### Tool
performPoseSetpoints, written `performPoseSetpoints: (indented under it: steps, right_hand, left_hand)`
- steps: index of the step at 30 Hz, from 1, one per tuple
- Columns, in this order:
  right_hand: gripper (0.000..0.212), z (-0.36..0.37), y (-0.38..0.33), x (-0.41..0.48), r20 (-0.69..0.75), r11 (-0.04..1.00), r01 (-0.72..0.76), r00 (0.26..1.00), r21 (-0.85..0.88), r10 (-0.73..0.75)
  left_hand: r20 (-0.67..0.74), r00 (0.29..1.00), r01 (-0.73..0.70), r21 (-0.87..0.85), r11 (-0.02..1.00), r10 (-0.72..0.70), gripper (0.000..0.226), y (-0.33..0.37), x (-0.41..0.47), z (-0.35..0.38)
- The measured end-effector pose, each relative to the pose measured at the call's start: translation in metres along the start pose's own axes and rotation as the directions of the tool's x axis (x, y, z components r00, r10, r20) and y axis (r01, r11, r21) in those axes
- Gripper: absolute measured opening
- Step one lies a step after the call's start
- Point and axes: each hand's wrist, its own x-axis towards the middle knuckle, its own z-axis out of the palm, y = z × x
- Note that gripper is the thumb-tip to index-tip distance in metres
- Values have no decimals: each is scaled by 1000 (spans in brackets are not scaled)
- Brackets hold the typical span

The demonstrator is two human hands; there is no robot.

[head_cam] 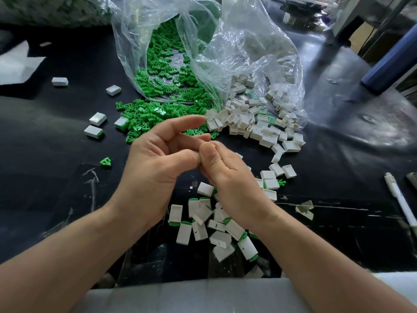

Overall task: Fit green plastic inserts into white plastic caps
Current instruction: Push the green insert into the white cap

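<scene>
Green inserts (144, 118) spill from a clear plastic bag (237, 41) onto the black table. Beside them, to the right, lies a heap of white caps (248, 123). Caps with green inserts fitted (216, 229) are piled near the table's front edge. My left hand (155, 163) is raised palm-up above the table, its index finger straight and its palm bare. My right hand (228, 177) meets it thumb to thumb, fingers curled. Whatever sits between the fingertips is hidden behind my right thumb.
Several fitted caps (93, 131) and one lone green insert (105, 161) lie scattered at the left. A white pen (399, 199) rests at the right edge, a blue roll (392, 62) stands at the far right, and white paper (15, 66) lies at the far left.
</scene>
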Motion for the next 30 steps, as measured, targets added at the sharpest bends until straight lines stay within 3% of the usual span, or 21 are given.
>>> performPoseSetpoints:
  steps: [4,8,12,16,19,26,30]
  right_hand:
    - [53,-3,2,3,31,999,-47,998,24,46]
    - [52,-9,1,4,90,983,-104,992,150,91]
    - [75,-16,-2,6,74,977,-147,988,157,137]
    - [39,-26,-2,9,-113,990,-93,988,107,105]
    - [19,-29,-2,10,-168,991,-14,985,130,36]
    - [13,-29,-4,6,-128,996,46,991,71,-37]
    - [11,-28,-2,7,-131,993,19,991,-119,-34]
  left_hand:
    - [17,999,40,-22,999,-40,40,3,0,0]
    - [40,995,87,-8,996,-87,50,7,1,0]
    - [4,993,118,-24,993,-118,43,7,2,0]
    - [-49,993,113,61,992,-110,39,6,4,-2]
    - [-54,995,90,115,989,-84,41,4,2,-2]
    - [-44,997,65,252,966,-55,44,4,4,-6]
    - [-20,997,76,307,949,-74,43,3,3,-6]
